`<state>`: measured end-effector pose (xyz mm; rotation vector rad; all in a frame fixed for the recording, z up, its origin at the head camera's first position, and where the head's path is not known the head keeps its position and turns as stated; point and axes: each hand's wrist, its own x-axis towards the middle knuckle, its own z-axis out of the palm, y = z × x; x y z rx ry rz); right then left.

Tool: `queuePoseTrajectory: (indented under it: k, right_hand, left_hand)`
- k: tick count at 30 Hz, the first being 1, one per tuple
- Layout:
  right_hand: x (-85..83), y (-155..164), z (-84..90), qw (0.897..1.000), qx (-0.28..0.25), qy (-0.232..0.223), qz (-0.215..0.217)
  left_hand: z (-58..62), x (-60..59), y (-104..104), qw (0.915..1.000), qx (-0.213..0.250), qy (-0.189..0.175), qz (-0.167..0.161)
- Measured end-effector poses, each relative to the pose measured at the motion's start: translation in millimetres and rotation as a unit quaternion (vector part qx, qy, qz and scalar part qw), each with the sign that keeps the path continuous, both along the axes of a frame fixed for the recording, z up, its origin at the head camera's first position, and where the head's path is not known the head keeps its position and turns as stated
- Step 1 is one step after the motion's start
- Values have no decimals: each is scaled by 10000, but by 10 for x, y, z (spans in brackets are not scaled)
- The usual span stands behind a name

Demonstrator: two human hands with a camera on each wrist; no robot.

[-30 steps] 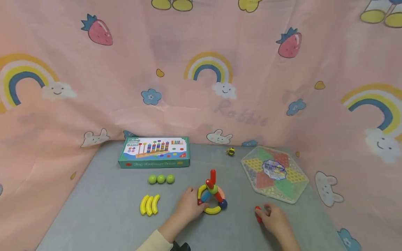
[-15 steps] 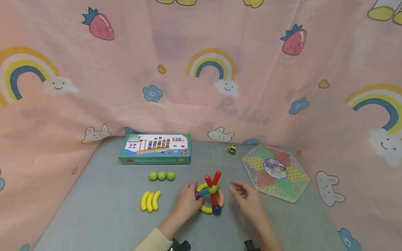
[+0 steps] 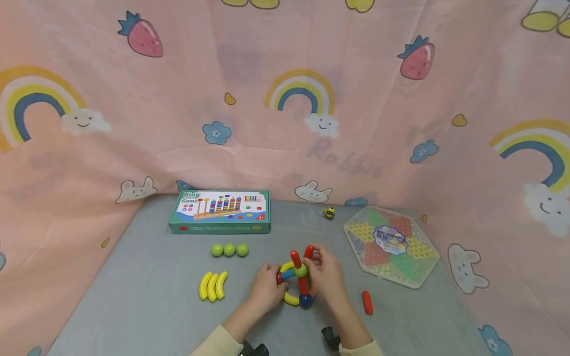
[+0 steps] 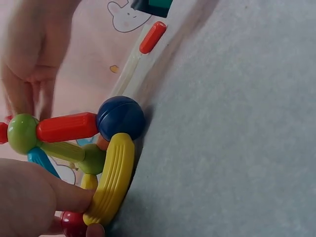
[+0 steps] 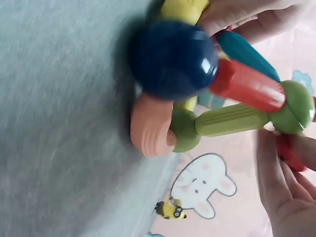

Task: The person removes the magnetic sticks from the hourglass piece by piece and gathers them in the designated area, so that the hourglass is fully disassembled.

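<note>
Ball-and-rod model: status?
Left hand grips the model at its base. Right hand pinches an upper red rod. Loose red rod lies apart, blocking neither.

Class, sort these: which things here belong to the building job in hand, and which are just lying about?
In the job:
handheld model
probably, as matching parts: loose red stick, three green balls, three yellow curved pieces

Lying about:
Ring Challenge Game box
hexagonal game case
small yellow figure

Left hand [image 3: 265, 287] at the toy's [image 3: 303, 283] left side, fingers gripping; right hand [image 3: 327, 277] at its right, fingertips pinching; both forearms slanting inward
</note>
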<state>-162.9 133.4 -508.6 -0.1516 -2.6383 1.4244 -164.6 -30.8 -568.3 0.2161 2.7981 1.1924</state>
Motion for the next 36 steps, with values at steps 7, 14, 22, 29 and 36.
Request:
queuePoseTrajectory:
  k: [7, 14, 22, 29, 36]
  right_hand:
    - [9, 105, -126, 9994, -237, 177, -172]
    - [138, 390, -64, 9992, -202, -279, -220]
    - [292, 1129, 7, 9949, 556, -700, -466]
    - [396, 1576, -134, 9831, 1070, -1422, -424]
    - [444, 1689, -268, 9789, 1304, -1528, -378]
  left_hand:
    - [38, -40, -32, 9995, 262, 18, -153]
    - [-27, -75, -106, 9983, 536, 213, 3]
    - [80, 44, -261, 9920, 1116, -413, -430]
    - [156, 121, -114, 9979, 5, -407, -494]
    - [148, 135, 34, 9989, -362, -140, -280]
